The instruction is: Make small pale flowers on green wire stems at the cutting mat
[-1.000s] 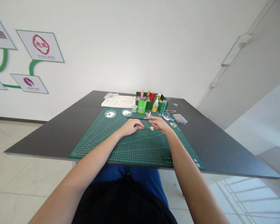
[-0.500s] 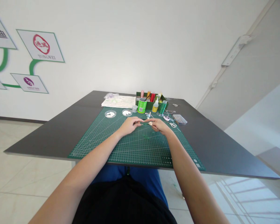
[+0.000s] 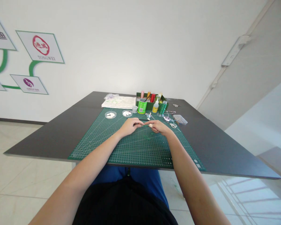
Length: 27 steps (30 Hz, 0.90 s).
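Note:
My left hand (image 3: pixel 129 127) is closed, thumb and fingertips pinching one end of a thin green stem (image 3: pixel 145 125). At the stem's other end sits a small cream-coloured flower (image 3: pixel 150 125), held against the curled fingers of my right hand (image 3: pixel 160 127). My right index finger points left, its tip meeting the left fingertips. Both hands are just above the green cutting mat (image 3: pixel 131 147). Behind the fingers, a thin dark stick (image 3: pixel 144 120) lies on the mat.
Two shallow dishes of white pieces (image 3: pixel 110 115) and a green can (image 3: pixel 142 106) stand beyond the hands. Farther right are a glue bottle (image 3: pixel 155 106), a green thread spool (image 3: pixel 163 107), white-handled scissors (image 3: pixel 173 125) and a clear case (image 3: pixel 180 119). A green box (image 3: pixel 138 96) holds coloured spools.
My fingertips have shifted slightly; the flower sits a little lower, and more of the dark stick shows behind them. Both hands keep their hold.

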### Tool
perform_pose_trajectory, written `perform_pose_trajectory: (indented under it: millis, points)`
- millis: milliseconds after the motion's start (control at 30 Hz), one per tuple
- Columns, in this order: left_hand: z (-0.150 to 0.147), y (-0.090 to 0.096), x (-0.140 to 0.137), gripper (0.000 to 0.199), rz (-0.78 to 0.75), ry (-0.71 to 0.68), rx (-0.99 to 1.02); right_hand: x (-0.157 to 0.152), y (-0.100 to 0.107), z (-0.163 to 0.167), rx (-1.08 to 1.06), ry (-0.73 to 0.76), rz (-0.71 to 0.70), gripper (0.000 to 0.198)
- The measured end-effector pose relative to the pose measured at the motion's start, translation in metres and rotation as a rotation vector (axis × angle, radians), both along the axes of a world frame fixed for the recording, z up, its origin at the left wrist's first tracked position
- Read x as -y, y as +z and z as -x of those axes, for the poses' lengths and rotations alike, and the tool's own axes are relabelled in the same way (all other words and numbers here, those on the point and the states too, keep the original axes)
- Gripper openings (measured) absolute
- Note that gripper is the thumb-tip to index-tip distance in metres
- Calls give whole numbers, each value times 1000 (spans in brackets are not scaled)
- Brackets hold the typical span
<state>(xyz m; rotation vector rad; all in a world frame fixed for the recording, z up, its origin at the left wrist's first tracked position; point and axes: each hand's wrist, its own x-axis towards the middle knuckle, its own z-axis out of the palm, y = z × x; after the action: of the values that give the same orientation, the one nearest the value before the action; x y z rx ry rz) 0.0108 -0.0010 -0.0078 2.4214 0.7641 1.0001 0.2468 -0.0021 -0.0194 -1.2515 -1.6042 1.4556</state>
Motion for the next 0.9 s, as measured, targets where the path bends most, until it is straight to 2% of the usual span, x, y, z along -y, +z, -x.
perform_pose_trajectory:
  millis: [300,467,700,900]
  points:
    - [2,-1,-3,15,68,-19,47,3,5,-3,-159,62,2,39]
    - [5,-3,-6,16,21,36,-41,3,10,-7,-337,40,-31,32]
    - [12,-6,-12,22,-85,140,-195,-2,12,-14,-481,-140,-122,23]
    - [16,-4,-18,19,-21,138,-81,-8,9,-23,-566,-335,-193,23]
